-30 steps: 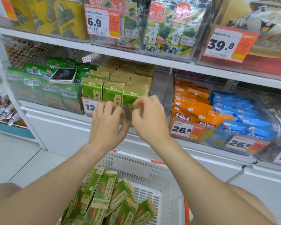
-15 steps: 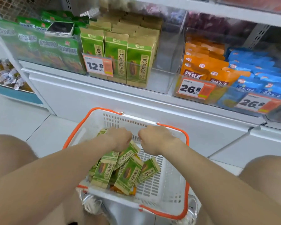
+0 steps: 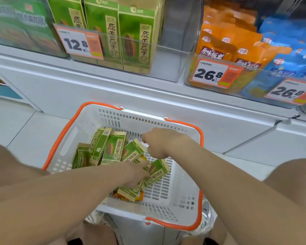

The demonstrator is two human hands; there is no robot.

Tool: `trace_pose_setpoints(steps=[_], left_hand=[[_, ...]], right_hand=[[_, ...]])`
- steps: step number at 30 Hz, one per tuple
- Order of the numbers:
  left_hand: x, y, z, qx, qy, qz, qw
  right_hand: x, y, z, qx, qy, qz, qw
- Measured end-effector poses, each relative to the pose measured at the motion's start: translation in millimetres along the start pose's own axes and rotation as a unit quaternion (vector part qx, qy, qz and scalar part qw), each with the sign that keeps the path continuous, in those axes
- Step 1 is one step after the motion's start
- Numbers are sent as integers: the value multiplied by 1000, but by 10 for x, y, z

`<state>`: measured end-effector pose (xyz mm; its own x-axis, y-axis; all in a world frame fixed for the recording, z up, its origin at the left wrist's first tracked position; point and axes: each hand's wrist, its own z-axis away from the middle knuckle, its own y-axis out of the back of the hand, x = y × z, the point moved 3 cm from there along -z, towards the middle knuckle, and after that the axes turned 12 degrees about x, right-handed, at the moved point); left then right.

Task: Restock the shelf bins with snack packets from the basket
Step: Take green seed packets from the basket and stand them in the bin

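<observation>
A white basket (image 3: pixel 88 138) with orange handles sits below the shelf and holds several green snack packets (image 3: pixel 113 149). My left hand (image 3: pixel 136 174) lies low in the basket, its fingers curled over the edge of one green packet (image 3: pixel 157 172). My right hand (image 3: pixel 159 144) hovers at the basket's far side. Its fingers are curled and pinch the raised corner of another green packet (image 3: pixel 132 153). Above stands a clear shelf bin (image 3: pixel 166 64), with matching green packets (image 3: pixel 136 38) upright behind a 12.8 price tag (image 3: pixel 79 41).
A bin of orange packets (image 3: pixel 224 45) and blue packets (image 3: pixel 290 55) with 26.8 tags stands to the right. Another bin of green bags (image 3: pixel 19 23) is at the left. A white cabinet front (image 3: pixel 148 96) runs behind the basket. My bare knees flank it.
Both hands came down from the shelf bin into the basket. Since half a second ago my left hand has slid nearer and lower among the packets, and the view has tilted down.
</observation>
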<state>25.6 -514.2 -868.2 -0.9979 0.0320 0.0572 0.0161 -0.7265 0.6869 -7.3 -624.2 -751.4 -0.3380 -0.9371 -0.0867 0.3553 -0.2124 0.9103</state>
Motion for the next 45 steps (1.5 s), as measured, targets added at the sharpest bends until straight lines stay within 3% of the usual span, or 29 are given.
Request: trace_pose_setpoints(steps=[3, 7, 14, 17, 20, 22, 25, 27, 30, 34, 40, 42, 45], left_hand=[[21, -143, -116, -1, -34, -88, 996], [26, -197, -194, -2, -58, -120, 991], [78, 134, -25, 80, -45, 11, 996], [47, 362, 29, 172, 4, 73, 982], [-58, 534, 111, 275, 57, 230, 932], [-79, 685, 263, 383, 72, 353, 851], [-65, 874, 512, 542, 80, 415, 726], [-45, 995, 654, 597, 85, 414, 682], [-45, 1215, 849, 649, 93, 387, 648], [-110, 1519, 1164, 690, 62, 374, 617], [-219, 2052, 1705, 712, 1, 422, 562], [-235, 2242, 1859, 714, -24, 416, 563], [-244, 2507, 2033, 700, -56, 399, 590]], right_hand=[[53, -9, 7, -9, -3, -5, 1000], [86, 10, 22, -14, -4, -6, 1000], [157, 94, 82, -20, -15, -14, 1000], [259, 196, 169, -33, -56, -5, 998], [449, 272, 295, -6, -127, -19, 992], [566, 317, 363, 58, -179, -81, 979], [656, 458, 462, 176, -255, -312, 898], [631, 563, 521, 192, -242, -429, 849], [579, 771, 648, 222, -208, -479, 823], [504, 1200, 884, 278, -166, -438, 839], [297, 1875, 1246, 411, -73, -269, 868], [232, 2070, 1351, 437, -61, -207, 873], [235, 2276, 1435, 446, -70, -141, 881]])
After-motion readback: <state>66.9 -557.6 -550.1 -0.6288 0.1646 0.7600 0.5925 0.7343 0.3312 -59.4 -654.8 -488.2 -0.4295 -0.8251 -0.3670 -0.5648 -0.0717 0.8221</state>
